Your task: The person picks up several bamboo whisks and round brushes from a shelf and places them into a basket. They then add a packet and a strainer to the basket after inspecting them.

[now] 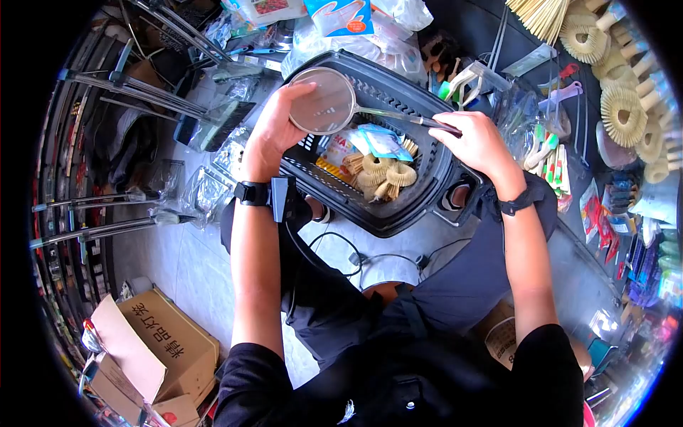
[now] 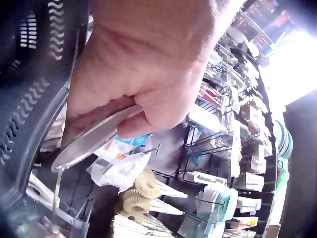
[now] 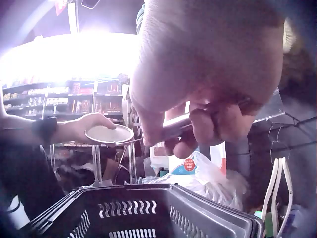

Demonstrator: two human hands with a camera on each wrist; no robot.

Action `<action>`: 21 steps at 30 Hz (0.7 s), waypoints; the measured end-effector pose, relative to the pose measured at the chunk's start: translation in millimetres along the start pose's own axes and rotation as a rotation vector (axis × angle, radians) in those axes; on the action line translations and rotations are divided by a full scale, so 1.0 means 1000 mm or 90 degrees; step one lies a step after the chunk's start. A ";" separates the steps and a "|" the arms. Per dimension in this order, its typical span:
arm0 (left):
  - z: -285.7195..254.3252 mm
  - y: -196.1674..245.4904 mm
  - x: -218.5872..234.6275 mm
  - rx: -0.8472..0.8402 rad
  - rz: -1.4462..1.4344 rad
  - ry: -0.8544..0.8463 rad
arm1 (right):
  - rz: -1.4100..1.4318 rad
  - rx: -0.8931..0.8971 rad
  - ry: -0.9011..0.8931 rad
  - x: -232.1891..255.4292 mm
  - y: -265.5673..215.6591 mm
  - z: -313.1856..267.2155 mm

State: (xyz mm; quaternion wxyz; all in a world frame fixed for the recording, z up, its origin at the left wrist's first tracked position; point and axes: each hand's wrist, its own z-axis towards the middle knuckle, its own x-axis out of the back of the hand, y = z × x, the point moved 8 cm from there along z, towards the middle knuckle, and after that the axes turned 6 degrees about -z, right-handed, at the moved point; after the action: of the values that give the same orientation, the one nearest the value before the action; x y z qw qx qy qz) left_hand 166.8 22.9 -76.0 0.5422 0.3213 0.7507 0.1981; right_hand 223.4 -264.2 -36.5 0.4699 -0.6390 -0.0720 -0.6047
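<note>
A round fine-mesh skimmer (image 1: pixel 324 107) is held between both hands above a black plastic basket (image 1: pixel 377 226). My left hand (image 1: pixel 274 128) pinches the mesh head at its rim, thumb on the upper face and fingers beneath. In the left wrist view the skimmer head (image 2: pixel 94 139) appears nearly edge-on. The fingers of my right hand (image 1: pixel 475 142) curl round the dark end of the handle, as the right wrist view also shows. Inside the basket lie pale round-headed brushes (image 1: pixel 380 174), a blue-and-white packet (image 1: pixel 385 142) and a yellow-red packet below the left hand.
More pale brushes (image 1: pixel 619 114) line the right side. White plastic bags (image 1: pixel 313 43) are piled behind the basket. Metal rack bars (image 1: pixel 142 92) jut in from the left. An open cardboard box (image 1: pixel 178 345) stands lower left, and a black cable (image 1: pixel 313 265) loops below the basket.
</note>
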 end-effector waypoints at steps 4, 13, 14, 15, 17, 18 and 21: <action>0.004 0.005 0.019 -0.053 0.120 0.061 | -0.022 -0.008 -0.008 0.002 0.003 -0.001; 0.019 -0.009 0.031 -0.071 0.212 0.066 | -0.077 -0.031 -0.024 0.000 0.007 -0.004; 0.019 -0.009 0.030 -0.073 0.214 0.068 | -0.072 -0.034 -0.029 0.000 0.007 -0.004; 0.018 -0.009 0.028 -0.074 0.217 0.070 | -0.068 -0.038 -0.033 -0.001 0.008 -0.004; 0.017 -0.007 0.026 -0.079 0.242 0.084 | -0.067 -0.028 -0.030 -0.002 0.010 -0.004; 0.016 -0.005 0.025 -0.081 0.264 0.095 | -0.066 -0.023 -0.028 -0.003 0.011 -0.004; 0.018 0.006 0.025 -0.193 0.372 0.108 | -0.067 -0.059 -0.015 -0.001 0.015 -0.002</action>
State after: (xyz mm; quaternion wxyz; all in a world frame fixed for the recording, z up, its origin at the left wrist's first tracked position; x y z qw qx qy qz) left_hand 180.1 43.4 -95.6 0.4400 0.4211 0.6310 0.4805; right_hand 232.4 -273.3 -45.4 0.4064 -0.6623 -0.0826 -0.6240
